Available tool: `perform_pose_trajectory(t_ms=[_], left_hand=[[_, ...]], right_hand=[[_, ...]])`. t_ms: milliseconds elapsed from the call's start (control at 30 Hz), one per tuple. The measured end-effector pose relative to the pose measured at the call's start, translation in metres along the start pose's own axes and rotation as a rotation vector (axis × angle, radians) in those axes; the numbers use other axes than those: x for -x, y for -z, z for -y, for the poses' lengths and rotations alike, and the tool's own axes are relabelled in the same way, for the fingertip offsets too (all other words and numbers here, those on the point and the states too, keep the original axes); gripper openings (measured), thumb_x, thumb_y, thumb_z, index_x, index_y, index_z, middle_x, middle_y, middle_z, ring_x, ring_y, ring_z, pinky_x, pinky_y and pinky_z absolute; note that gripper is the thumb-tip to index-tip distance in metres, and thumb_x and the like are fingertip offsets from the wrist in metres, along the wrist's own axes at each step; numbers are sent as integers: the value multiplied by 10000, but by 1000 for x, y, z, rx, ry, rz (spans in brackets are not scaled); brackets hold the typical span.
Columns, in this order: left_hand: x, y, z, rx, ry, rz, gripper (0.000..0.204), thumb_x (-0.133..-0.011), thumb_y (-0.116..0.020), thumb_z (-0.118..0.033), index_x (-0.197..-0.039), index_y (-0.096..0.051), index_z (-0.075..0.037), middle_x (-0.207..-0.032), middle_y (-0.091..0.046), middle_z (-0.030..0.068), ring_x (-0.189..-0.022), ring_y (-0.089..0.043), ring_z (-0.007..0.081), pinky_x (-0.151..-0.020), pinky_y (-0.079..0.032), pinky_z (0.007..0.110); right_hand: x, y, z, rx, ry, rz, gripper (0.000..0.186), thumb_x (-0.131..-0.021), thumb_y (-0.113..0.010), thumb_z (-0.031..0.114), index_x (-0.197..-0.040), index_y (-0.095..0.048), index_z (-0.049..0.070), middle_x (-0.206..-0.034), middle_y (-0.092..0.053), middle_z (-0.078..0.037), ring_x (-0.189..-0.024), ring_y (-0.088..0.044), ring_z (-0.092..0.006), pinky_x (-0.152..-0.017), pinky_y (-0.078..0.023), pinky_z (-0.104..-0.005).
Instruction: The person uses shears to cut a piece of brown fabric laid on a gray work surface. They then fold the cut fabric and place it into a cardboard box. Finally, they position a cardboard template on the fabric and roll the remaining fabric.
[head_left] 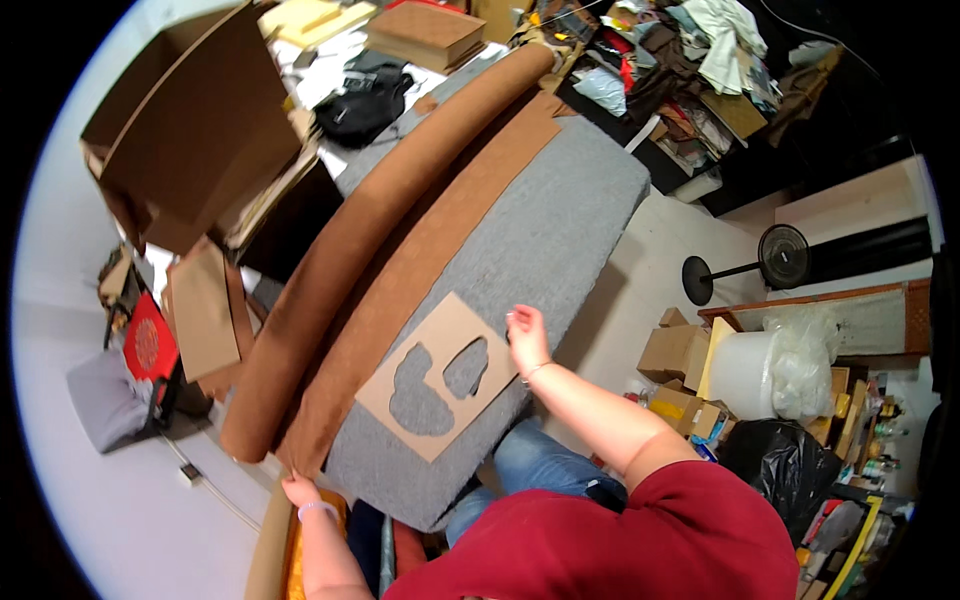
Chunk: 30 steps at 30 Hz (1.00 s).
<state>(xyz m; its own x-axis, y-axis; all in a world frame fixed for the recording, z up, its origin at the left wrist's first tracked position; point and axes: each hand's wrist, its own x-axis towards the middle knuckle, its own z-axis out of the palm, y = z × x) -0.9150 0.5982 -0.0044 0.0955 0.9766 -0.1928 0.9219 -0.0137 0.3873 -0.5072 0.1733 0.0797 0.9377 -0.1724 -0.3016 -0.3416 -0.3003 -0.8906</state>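
Note:
A long roll of brown suede-like fabric lies along the table's left side, with a flat strip of the same fabric unrolled beside it. My left hand pinches the near corner of that strip at the table's near left end. A tan cardboard template with two rounded cut-outs rests partly over the strip and partly on the grey felt-like tabletop cover. Just off the template's right edge is my right hand, fingers curled together; whatever they hold, if anything, is too small to make out.
Large cardboard boxes stand at the left, near a black bag. Piled cloth scraps fill the far right. On the floor to the right are a black fan, small boxes and a black plastic sack.

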Motion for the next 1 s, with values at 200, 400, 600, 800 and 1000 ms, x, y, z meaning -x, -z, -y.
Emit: perform_pose_trajectory(t_ms=[200,400,600,800,1000], left_hand=[[40,41,-34,-82,127,-121,377,-903,-670,-195,-1138,-578,85,-1089,-651,287,-1007,-631,413,-898,-497,463],[232,41,-50,64,-25,-352,381,-912,-603,-60,-1232,-493,114,-1197,-569,279,-1095,-565,371,-983,-440,427],[413,-28,-308,127,-259,112,501,-896,-625,-30,-1356,-443,51,-1299,-516,226,-1206,-511,343,-1066,-389,412],[407,-147,-527,32,-767,280,453,-856,-672,-41,-1270,-501,25,-1339,-527,218,-1261,-493,395,-1085,-393,450],[404,-298,-718,59,-788,281,489,-845,-709,-72,-1280,-506,22,-1349,-527,206,-1264,-491,396,-1083,-395,447]], right_hand=[[-201,65,-27,-196,-186,-132,320,-970,-621,216,-1223,-532,41,-1023,-648,-71,-841,-616,-152,-721,-540,-316],[-390,11,29,-302,-421,138,524,-948,-669,329,-1329,-494,14,-1147,-649,-142,-1010,-644,-270,-821,-548,-412],[-460,77,59,-88,-94,-15,356,-928,-676,226,-1201,-577,22,-1096,-673,-133,-991,-652,-257,-869,-523,-362],[-519,159,96,280,184,-14,328,-876,-692,150,-1170,-580,58,-1260,-592,-137,-1164,-572,-289,-991,-468,-393],[-678,148,100,532,366,202,625,-815,-771,205,-1369,-505,90,-1448,-483,-138,-1342,-446,-325,-1110,-386,-417]])
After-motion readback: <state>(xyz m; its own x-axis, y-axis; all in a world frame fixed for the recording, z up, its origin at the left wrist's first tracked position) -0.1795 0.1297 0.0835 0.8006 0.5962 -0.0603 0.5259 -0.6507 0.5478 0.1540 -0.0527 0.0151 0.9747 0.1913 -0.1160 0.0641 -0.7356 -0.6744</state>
